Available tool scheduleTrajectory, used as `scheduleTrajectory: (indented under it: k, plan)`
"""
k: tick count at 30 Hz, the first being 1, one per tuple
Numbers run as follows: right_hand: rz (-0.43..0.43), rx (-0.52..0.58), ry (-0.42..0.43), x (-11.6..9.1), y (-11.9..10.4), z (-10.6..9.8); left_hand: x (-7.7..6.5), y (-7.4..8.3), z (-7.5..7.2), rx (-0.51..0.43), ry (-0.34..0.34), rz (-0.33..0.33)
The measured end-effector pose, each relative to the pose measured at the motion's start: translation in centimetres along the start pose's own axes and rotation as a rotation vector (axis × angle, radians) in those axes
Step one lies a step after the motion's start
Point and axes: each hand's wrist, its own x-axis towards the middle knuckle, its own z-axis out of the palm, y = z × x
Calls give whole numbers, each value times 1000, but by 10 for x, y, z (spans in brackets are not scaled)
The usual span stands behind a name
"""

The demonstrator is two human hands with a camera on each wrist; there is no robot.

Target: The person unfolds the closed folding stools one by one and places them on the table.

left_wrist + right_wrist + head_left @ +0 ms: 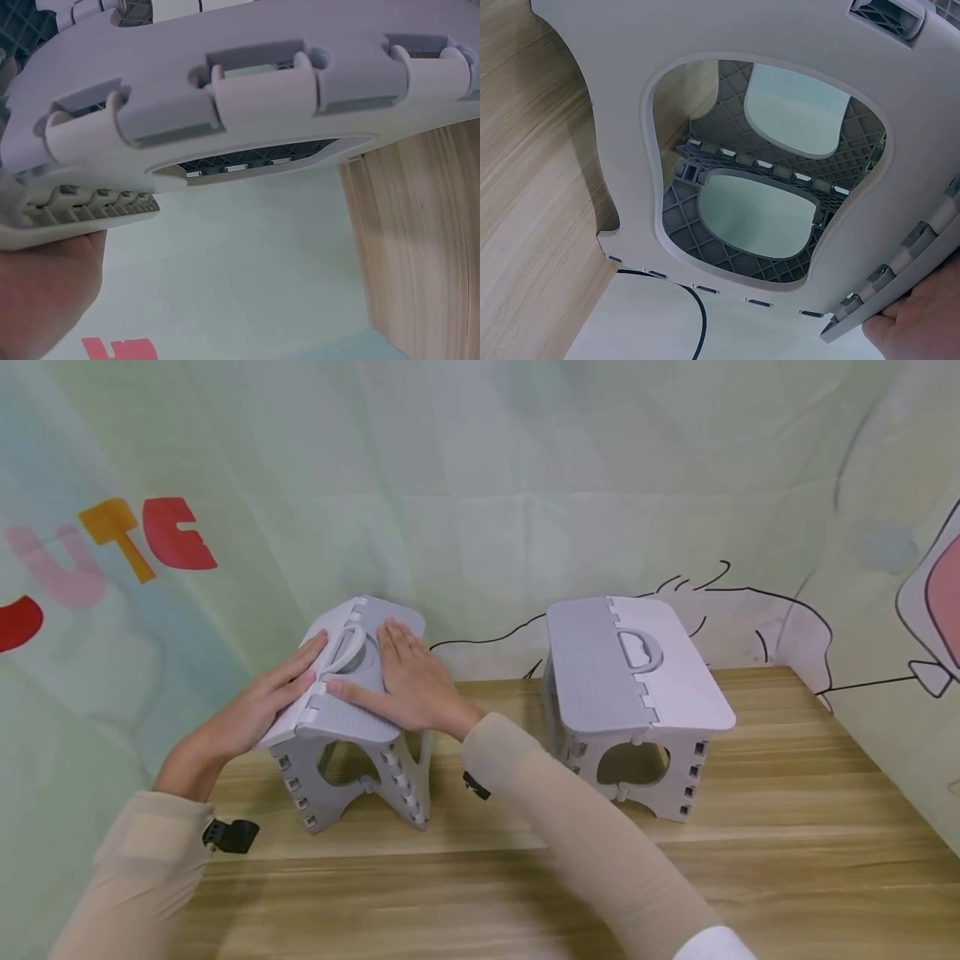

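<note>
A grey-and-white folding step stool stands on the left, its top slightly peaked along the centre seam. Across the white half lies my left hand, fingers extended. My right hand rests flat on the grey half, thumb pointing toward the seam. Between the hands, the carry handle sticks up. In the left wrist view, hinged leg panels fill the upper part, with the hand under the top's edge at lower left. The right wrist view shows a leg panel with a large opening and lattice ribs inside.
A second folding stool stands unfolded to the right, its top flat. Both stools are on a wood-grain table. A printed curtain hangs close behind and along the left side.
</note>
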Motion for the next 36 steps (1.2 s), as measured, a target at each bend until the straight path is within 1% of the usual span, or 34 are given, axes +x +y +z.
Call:
scheduleTrajectory:
  k: [5,11,23,36]
  plan:
    - [4,-7,-7,0,0,-1,0,0,-1,-5,-12,24]
    - [7,-13,-13,-1,0,-1,-1,1,0,-3,-8,5]
    - [6,-35,-1,-1,1,-1,0,2,1,28,-7,10]
    - [13,-35,-8,-2,1,-3,0,1,1,67,-2,22]
